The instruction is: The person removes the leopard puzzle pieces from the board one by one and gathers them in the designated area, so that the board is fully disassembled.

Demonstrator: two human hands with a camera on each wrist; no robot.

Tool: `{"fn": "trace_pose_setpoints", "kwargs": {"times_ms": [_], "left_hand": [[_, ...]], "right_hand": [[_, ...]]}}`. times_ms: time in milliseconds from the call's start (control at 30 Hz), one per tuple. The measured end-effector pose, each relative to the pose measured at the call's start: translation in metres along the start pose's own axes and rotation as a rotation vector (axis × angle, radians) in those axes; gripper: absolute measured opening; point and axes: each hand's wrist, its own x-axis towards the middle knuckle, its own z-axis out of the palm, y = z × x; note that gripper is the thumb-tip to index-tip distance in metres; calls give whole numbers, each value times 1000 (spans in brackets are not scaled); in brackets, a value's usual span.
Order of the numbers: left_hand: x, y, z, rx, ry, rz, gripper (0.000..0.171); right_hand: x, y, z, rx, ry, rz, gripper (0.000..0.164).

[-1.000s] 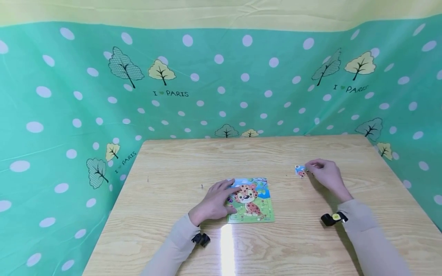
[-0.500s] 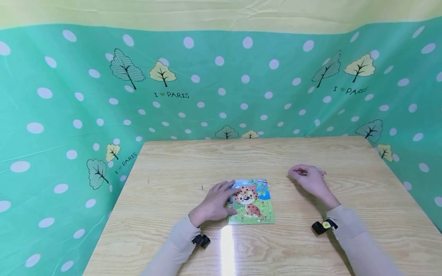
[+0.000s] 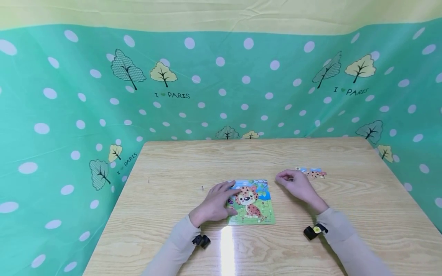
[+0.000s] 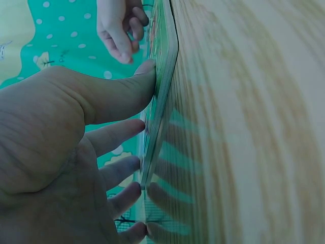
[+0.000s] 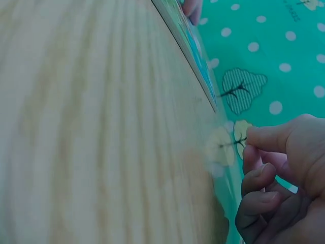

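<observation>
A square leopard jigsaw puzzle (image 3: 253, 205) lies on the table, with green grass and blue sky around a spotted cub. My left hand (image 3: 214, 201) rests over its left side, fingers spread and fairly straight; the left wrist view shows the thumb (image 4: 122, 99) touching the board near its edge. Right of the puzzle, my right hand (image 3: 295, 186) hovers with curled fingers, thumb and index tip meeting; in the right wrist view no piece shows between those fingertips (image 5: 251, 134). Just beyond it lie several loose puzzle pieces (image 3: 315, 175), partly hidden by the hand.
The wooden table (image 3: 179, 165) extends around the puzzle and has a rounded back edge. A green polka-dot cloth (image 3: 221, 92) hangs behind and at the sides. A black wrist camera (image 3: 312, 232) is strapped near my right cuff, another (image 3: 201, 240) near my left.
My right hand has moved left and toward me, from the loose pieces to near the puzzle's right edge, uncovering more pieces. The left hand and puzzle have stayed put.
</observation>
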Motion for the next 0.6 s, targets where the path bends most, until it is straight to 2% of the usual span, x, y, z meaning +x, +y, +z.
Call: {"fn": "trace_pose_setpoints", "kwargs": {"times_ms": [367,600], "left_hand": [[0,1,-1,-3,-4,-7,74],[-1,2,0,-13,-6,-16,74]], "right_hand": [[-2,-15,21,-10,-88,-71,18],[-3,-25,28,-45,-197,-147,23]]}}
